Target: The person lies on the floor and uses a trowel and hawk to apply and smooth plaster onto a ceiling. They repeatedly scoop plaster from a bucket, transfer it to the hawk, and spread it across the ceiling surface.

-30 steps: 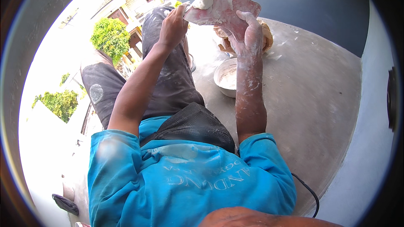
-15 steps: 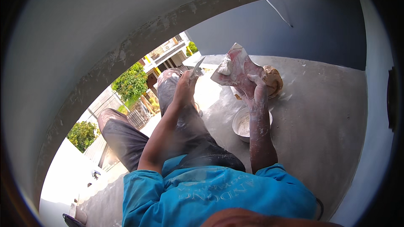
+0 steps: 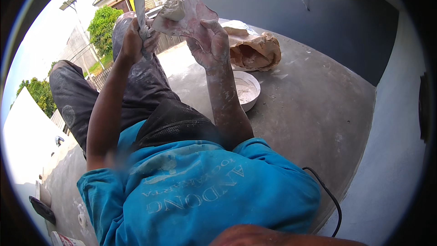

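My left hand (image 3: 139, 41) is closed around the handle of a putty knife (image 3: 139, 4), its grey blade pointing up. Beside it, my right hand (image 3: 211, 45) grips a curved, reddish sheet (image 3: 195, 11) smeared with white, thumb on top and fingers beneath. A thick lump of white putty (image 3: 173, 9) sits on the sheet's left part, close to the blade but apart from it. White smears coat the fingers of both hands. Below my right hand, partly hidden by the forearm, stands a white bowl (image 3: 256, 94) of pale powder or paste.
An open brown paper bag (image 3: 268, 50) lies on the grey floor (image 3: 309, 95) behind the bowl. A dark blue wall (image 3: 273, 4) rises beyond. A black cable (image 3: 337, 200) curves by my right side. Tubs (image 3: 43, 194) stand at lower left; trees and houses show outside.
My view has shifted, so hands, bowl and bag appear further left. The putty knife now stands more upright and nearer the sheet. Both hands keep their holds.
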Available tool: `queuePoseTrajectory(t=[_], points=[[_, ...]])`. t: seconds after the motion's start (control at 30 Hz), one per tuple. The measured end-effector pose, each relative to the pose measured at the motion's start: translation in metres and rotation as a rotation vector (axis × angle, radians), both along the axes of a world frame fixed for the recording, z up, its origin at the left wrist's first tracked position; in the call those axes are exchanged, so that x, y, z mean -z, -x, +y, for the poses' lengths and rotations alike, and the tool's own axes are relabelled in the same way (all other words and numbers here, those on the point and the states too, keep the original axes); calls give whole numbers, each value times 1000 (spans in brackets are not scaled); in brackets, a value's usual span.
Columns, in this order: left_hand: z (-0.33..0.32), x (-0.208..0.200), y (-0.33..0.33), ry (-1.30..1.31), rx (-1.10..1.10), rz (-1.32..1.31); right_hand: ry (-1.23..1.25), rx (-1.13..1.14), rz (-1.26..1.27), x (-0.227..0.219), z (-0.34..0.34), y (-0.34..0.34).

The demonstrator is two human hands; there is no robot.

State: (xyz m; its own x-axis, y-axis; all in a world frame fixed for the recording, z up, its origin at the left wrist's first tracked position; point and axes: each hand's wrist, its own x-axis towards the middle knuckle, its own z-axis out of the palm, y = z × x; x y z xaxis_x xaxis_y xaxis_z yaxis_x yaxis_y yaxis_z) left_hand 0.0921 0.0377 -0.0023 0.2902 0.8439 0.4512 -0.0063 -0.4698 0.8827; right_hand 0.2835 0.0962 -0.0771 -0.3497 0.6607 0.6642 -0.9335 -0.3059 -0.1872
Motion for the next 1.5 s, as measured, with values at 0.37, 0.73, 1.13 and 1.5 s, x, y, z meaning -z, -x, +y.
queuePoseTrajectory(t=[0.37,0.73,1.13,1.5], points=[[16,15,-38,131,76,139,13,152,-44,-3,0,-16],[27,-20,-72,44,-500,113,504,729,18,-5,33,-131],[23,-35,-29,-22,-558,123,311,1027,-39,7,54,-214],[6,-21,12,-61,-553,123,-182,2105,-508,-130,52,-351]])
